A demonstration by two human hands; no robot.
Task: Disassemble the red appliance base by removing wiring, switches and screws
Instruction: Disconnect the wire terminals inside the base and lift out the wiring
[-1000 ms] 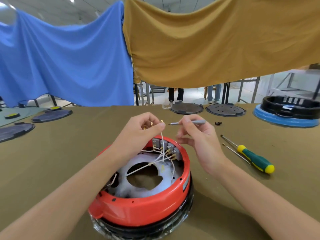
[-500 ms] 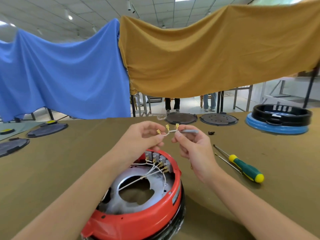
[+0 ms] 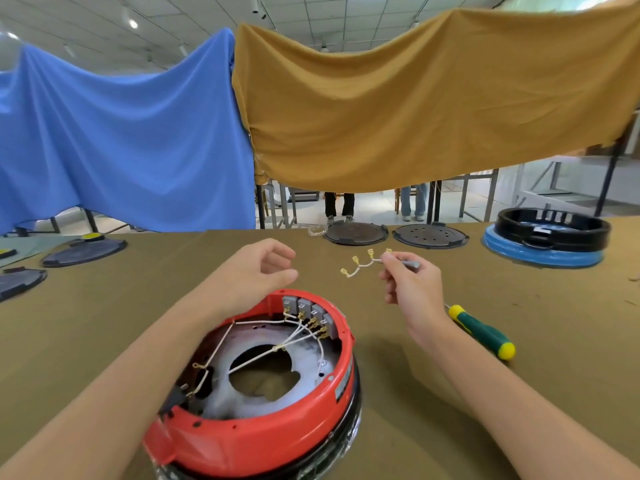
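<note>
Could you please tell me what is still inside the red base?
Inside the red base: white wires running to grey switches, above a holed metal plate. Anything beneath that plate is hidden.

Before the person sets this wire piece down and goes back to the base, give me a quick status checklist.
1. Wire jumper free of the red base: ok.
2. Right hand pinching jumper securely: ok; it also holds a grey tool.
3. Left hand free: ok, holds nothing.
4. Remaining white wires detached from switches: not ok.
5. Screwdriver within reach: ok.
6. Screws removed: cannot tell.
</note>
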